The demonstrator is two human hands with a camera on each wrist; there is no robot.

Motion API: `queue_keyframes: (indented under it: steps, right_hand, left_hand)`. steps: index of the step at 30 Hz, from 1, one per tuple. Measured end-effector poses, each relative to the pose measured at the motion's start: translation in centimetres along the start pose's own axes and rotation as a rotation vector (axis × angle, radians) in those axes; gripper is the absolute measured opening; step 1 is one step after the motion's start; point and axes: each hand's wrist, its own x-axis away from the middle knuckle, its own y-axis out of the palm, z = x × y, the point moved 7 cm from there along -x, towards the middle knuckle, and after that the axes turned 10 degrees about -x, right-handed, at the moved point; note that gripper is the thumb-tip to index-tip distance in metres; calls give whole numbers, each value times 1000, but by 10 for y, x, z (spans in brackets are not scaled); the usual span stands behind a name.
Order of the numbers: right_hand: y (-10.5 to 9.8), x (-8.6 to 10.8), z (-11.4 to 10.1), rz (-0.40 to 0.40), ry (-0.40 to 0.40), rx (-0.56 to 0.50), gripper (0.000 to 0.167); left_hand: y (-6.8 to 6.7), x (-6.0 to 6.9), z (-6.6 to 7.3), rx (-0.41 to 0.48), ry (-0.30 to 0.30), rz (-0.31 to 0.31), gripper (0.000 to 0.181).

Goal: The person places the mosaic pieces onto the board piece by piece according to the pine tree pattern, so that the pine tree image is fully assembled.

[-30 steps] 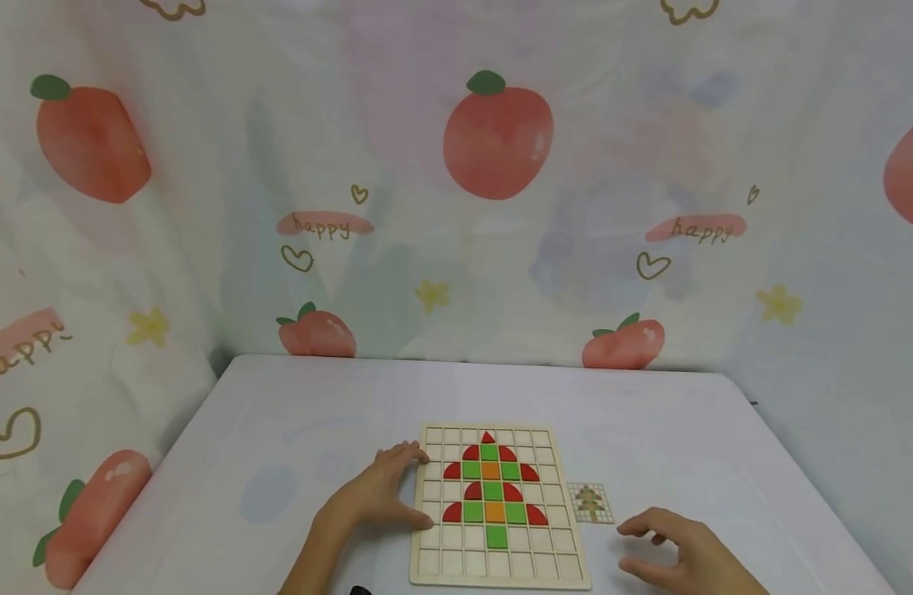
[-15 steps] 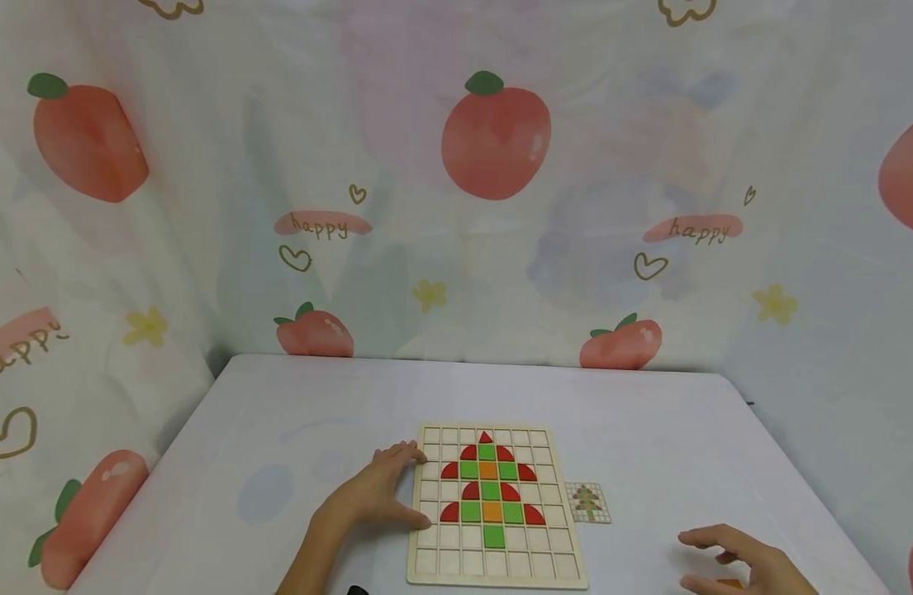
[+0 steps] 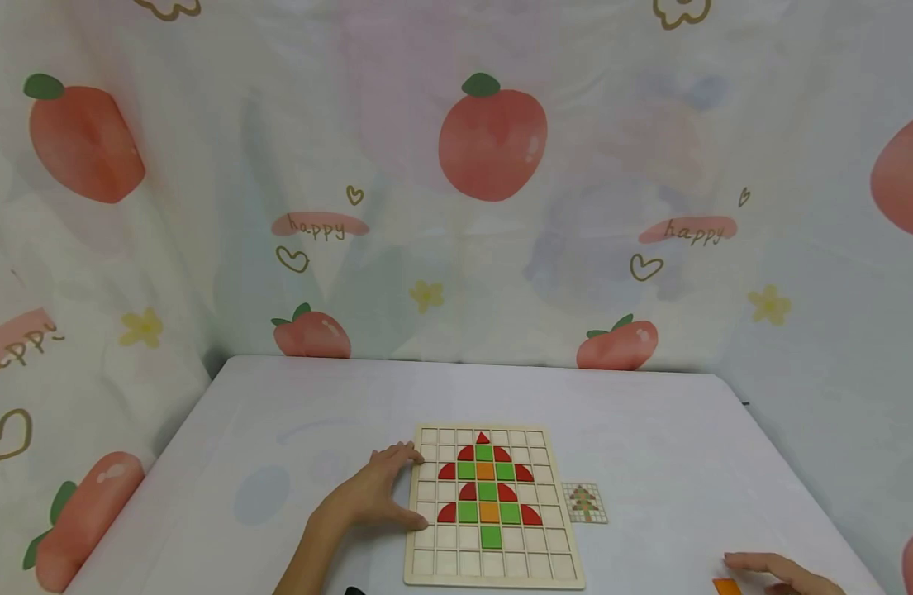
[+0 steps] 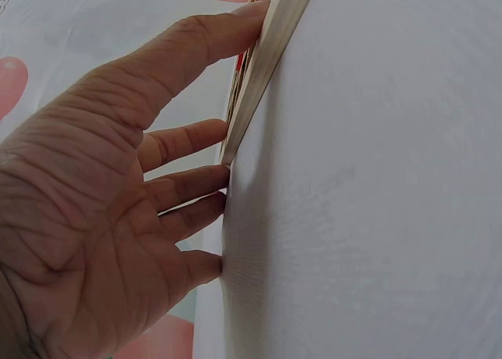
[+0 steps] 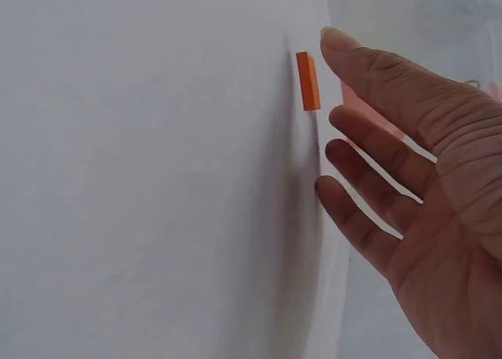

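Note:
A pale wooden grid board (image 3: 434, 570) lies on the table, with red, green and orange pieces set in its cells in a fir-tree shape. Against its left edge rests my left hand (image 3: 370, 494), thumb and fingertips spread apart and touching the rim; the left wrist view shows the thumb (image 4: 196, 49) over the board's edge (image 4: 271, 61). My right hand (image 3: 786, 574) is at the lower right, partly cut off by the frame. Beside it lies an orange block (image 3: 726, 587). In the right wrist view the fingers (image 5: 361, 226) are loosely extended near the block (image 5: 308, 82), apart from it.
A small card (image 3: 586, 502) printed with the same tree pattern lies against the board's right side. White cloth covers the table (image 3: 337, 397). A fruit-printed curtain (image 3: 463, 248) stands behind and at both sides. A small black object (image 3: 354, 591) shows at the bottom edge.
My right hand has moved right and toward the near edge, away from the card, uncovering the orange block. My left hand has stayed at the board's edge. The view has shifted slightly.

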Motion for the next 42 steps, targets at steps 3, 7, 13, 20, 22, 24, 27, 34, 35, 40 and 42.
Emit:
queue_keyframes:
  steps: [3,7,13,20,22,24,27,34,35,40,42]
  right_hand:
    - [2,-3,8,-223,-2,-257,71]
    - [0,-7,9,-318,-121,-267,79]
    - [-1,6,3,87,-121,194,64]
    - [8,1,-10,272,-79,282,56]
    - [9,-3,-15,327,-61,303,50]
    - [10,-8,-21,403,-29,337,42]
    - [10,-17,-30,488,12,367,38]
    - [14,-45,-61,439,-60,348,40]
    - [15,-50,-67,443,-75,348,40]
    - [21,-69,-96,452,-199,339,44]
    - [24,-76,-105,441,-265,324,46]
  left_hand:
    - [0,1,1,1,4,0,80]
    - [0,0,1,-3,13,3,80]
    - [3,0,-1,-2,4,-4,80]
    - [3,1,1,0,-8,-4,79]
    - [2,2,1,4,-11,-4,79]
    - [1,2,1,8,-14,-2,79]
    - [0,3,1,13,-13,2,79]
    - [0,3,1,13,-13,0,79]
    - [0,2,1,14,-15,0,79]
    - [-1,2,1,12,-16,4,81]
    - [-1,2,2,12,-14,4,81]
